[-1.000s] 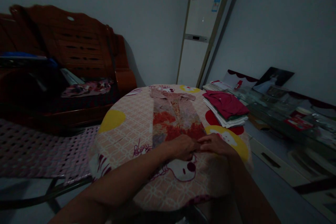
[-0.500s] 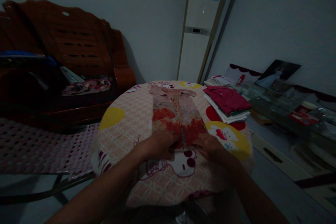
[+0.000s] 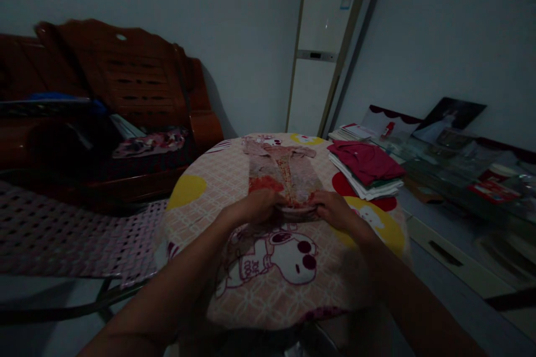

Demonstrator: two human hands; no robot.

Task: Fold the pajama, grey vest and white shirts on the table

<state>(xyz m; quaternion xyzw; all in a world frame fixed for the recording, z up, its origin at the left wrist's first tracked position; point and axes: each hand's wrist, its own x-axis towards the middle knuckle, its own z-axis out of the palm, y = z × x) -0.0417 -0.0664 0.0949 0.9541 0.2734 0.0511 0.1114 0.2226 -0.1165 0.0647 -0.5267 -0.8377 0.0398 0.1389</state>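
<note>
A patterned shirt (image 3: 270,170), pale grey-pink with rust-red patches, lies spread on the round table, its short sleeves and collar at the far side. My left hand (image 3: 263,205) grips the near left corner of its lower edge. At the near right corner, my right hand (image 3: 333,209) is closed on the same edge. Between the two hands the hem is lifted and bent over toward the collar. Some fingertips are hidden behind the cloth. Under the shirt is a tablecloth (image 3: 268,304) with a cartoon dog print.
A stack of folded clothes (image 3: 366,164), dark red on top, sits at the table's right. Beyond it is a cluttered glass-topped cabinet (image 3: 450,178). A wooden sofa (image 3: 138,89) and a woven chair (image 3: 92,240) stand left. A tall white air conditioner (image 3: 314,89) is behind.
Both hands have moved away from me, carrying the shirt's near edge up and toward the collar. More of the dog print on the tablecloth now shows. The view has shifted slightly.
</note>
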